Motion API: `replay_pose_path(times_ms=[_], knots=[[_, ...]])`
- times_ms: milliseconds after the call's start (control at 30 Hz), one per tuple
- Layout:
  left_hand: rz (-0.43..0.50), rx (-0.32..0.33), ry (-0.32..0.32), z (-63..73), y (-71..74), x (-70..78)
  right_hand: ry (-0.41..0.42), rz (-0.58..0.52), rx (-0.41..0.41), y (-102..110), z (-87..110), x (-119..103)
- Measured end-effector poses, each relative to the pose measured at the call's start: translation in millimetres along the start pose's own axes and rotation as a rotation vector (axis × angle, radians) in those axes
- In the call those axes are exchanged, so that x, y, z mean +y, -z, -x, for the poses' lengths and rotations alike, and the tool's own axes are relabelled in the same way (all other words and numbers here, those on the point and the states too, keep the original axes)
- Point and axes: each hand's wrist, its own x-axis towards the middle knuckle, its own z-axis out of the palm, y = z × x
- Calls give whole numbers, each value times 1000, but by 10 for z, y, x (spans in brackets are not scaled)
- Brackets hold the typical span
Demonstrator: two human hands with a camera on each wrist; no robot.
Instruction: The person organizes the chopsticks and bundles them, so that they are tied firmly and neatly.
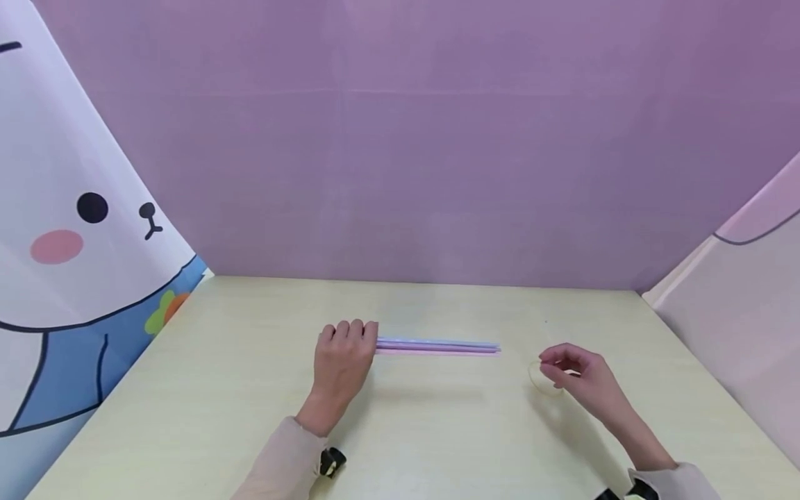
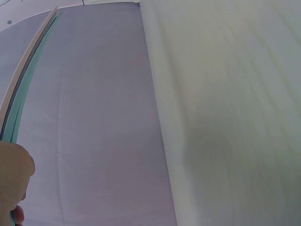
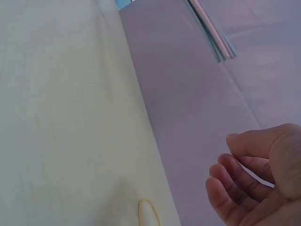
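My left hand (image 1: 345, 361) grips a small bundle of long, thin pastel straws (image 1: 437, 346), blue, purple and pink, near their left end. They stick out to the right from the fist, held level above the table, their free ends (image 3: 225, 55) in the right wrist view. My right hand (image 1: 584, 378) is bent above the table at the right, thumb and fingers (image 3: 218, 188) loosely curled. No object shows between the fingertips in the right wrist view. A thin yellow rubber band (image 3: 140, 212) appears below that hand, apart from the fingers there; the head view shows the loop overlapping the fingertips.
A pale wooden table (image 1: 425, 444) lies under both hands. Behind it stands a purple cloth wall (image 1: 400, 173). Cloth with a cartoon print (image 1: 75, 312) closes off the left side, and a pale cloth (image 1: 744, 333) the right.
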Motion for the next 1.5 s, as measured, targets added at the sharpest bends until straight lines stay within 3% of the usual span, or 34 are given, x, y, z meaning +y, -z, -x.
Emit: replay_pose_path(times_ms=[333,633,1000,1500], knots=[[-11,20,12,-7,-1,-29,-13,113,-6,21,37,138],[-1,27,16,-6,-9,-34,-30,190,-79,14,78,279],[22,8,19,7,0,-41,58,247,-111,-9,119,389],[14,49,20,-46,-10,9,11,331,-143,-7,130,411]])
